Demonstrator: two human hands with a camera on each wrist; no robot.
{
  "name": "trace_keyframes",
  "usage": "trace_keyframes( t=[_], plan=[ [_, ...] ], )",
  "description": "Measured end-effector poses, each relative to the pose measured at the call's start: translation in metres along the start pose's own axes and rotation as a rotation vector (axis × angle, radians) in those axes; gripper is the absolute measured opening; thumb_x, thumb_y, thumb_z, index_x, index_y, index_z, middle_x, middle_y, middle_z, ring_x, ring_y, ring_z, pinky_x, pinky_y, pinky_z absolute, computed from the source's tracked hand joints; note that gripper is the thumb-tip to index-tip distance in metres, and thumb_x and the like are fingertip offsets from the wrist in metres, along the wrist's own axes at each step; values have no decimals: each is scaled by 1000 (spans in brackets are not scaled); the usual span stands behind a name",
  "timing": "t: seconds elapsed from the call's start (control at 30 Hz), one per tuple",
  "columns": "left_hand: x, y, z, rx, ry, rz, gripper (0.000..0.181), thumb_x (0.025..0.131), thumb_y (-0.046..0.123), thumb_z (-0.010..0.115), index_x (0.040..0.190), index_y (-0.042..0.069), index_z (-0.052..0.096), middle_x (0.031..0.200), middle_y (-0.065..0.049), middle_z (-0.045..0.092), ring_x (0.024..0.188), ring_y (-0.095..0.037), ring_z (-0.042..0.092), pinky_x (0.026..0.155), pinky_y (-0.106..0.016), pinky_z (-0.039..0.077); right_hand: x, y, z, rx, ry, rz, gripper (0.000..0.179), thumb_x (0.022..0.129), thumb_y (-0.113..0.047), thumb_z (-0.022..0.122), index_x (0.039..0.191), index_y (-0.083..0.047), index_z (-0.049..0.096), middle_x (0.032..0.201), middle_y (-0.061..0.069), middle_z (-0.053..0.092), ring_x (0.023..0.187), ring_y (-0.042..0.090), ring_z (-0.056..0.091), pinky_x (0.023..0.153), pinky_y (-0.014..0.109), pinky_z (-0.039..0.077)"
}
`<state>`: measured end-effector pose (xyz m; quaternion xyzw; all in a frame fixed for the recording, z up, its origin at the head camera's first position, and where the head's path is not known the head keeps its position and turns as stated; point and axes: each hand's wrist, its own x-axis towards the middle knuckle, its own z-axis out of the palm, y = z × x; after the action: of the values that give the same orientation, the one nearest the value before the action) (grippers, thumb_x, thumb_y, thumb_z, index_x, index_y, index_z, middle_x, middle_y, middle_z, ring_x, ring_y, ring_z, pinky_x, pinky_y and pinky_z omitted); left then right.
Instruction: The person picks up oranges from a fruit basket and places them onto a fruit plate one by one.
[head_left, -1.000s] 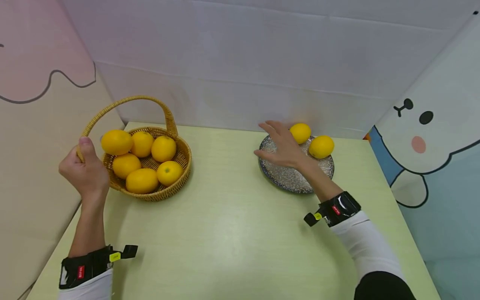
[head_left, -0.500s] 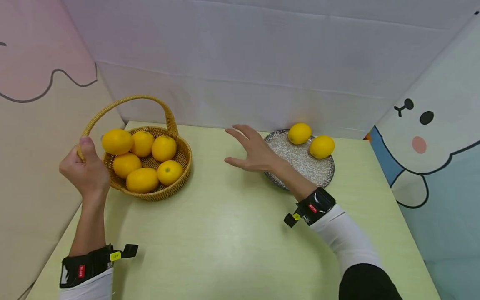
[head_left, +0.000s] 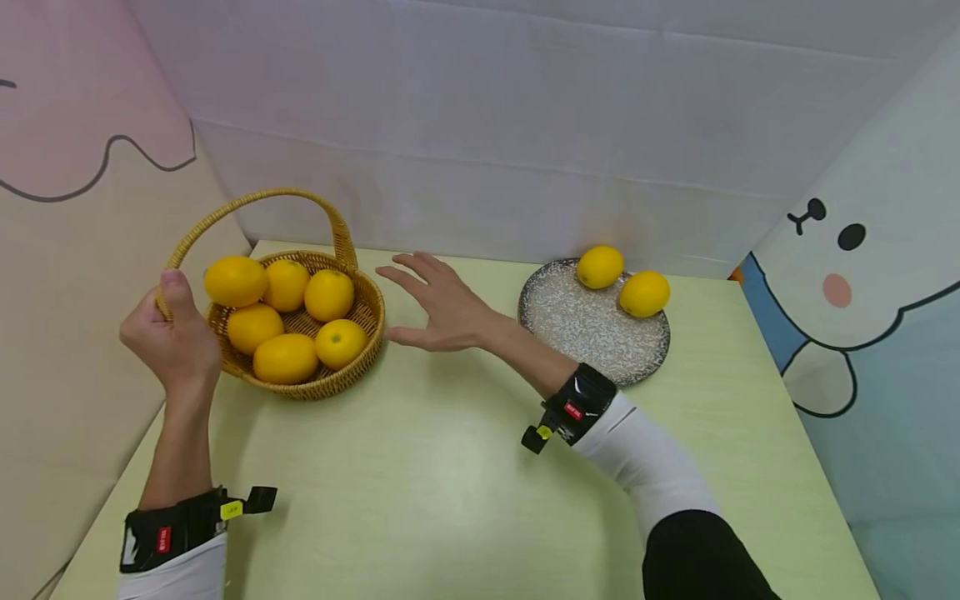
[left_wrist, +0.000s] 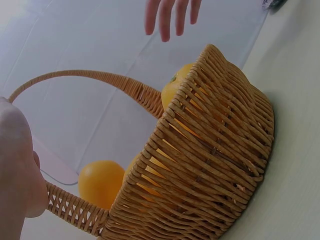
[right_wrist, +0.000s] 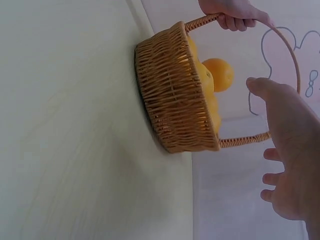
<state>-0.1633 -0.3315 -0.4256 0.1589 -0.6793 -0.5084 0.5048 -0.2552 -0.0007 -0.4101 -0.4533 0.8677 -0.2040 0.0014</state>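
Right hand [head_left: 442, 310], thumb and fingers spread apart, hovers just beside the wicker basket [head_left: 322, 388] of yellow fruit [head_left: 285, 359], whose handle [head_left: 283, 193] the left hand [head_left: 176, 342] clamps. Basket and speckled plate [head_left: 585, 342] stand well apart on a pale green counter [head_left: 420, 500] against a white wall [head_left: 480, 100].

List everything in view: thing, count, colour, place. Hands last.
Basket: one, tan wicker, far left of table.
Basket fruits: six visible in head view, yellow, piled in basket.
Plate: one, speckled grey, dark rim, far right of table.
Plate fruits: two, yellow, plate's far side.
Table: one, pale green, underneath.
Backdrop: one, whitish, behind table.
Side panels: two, multicoloured prints, left and right.
Wrist straps: two, black, one per arm.
Sleeves: two, white, right one partly black.
Left hand: one, gripping basket handle.
Right hand: one, holding nothing, beside basket.
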Motion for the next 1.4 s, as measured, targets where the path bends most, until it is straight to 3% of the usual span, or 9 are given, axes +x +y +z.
trace_keyframes(
  t=[0.43, 0.8, 1.07, 1.4],
  plan=[
    [0, 1, 0, -2, -9, 0, 57, 103, 42, 62, 56, 30, 33, 55, 18, 25, 54, -4, 14, 57, -27, 5, 46, -43, 16, -75, -133, -39, 90, 104, -64, 67, 178, -25, 32, 186, 13, 29, 175, 41, 25, 142, 59, 23],
    [-1, 2, 1, 0, 1, -6, 57, 104, 40, 62, 55, 29, 33, 55, 18, 25, 55, -5, 14, 57, -27, 5, 69, -59, 28, -200, -251, -56, 90, 107, -70, 60, 179, -26, 30, 185, 10, 32, 172, 32, 29, 141, 51, 27],
    [-2, 5, 2, 0, 5, -8, 57, 104, 39, 62, 56, 28, 33, 55, 18, 25, 56, -5, 14, 58, -27, 5, 80, -66, 30, -120, -365, -4, 88, 108, -68, 58, 180, -28, 27, 188, 9, 27, 176, 32, 24, 144, 53, 19],
    [-3, 7, 3, 0, 5, -3, 57, 104, 38, 61, 56, 29, 33, 56, 18, 25, 56, -5, 14, 57, -26, 6, 86, -70, 34, -89, -478, 29, 79, 111, -62, 57, 178, -26, 34, 183, 9, 36, 165, 26, 42, 136, 40, 36]
  ],
)
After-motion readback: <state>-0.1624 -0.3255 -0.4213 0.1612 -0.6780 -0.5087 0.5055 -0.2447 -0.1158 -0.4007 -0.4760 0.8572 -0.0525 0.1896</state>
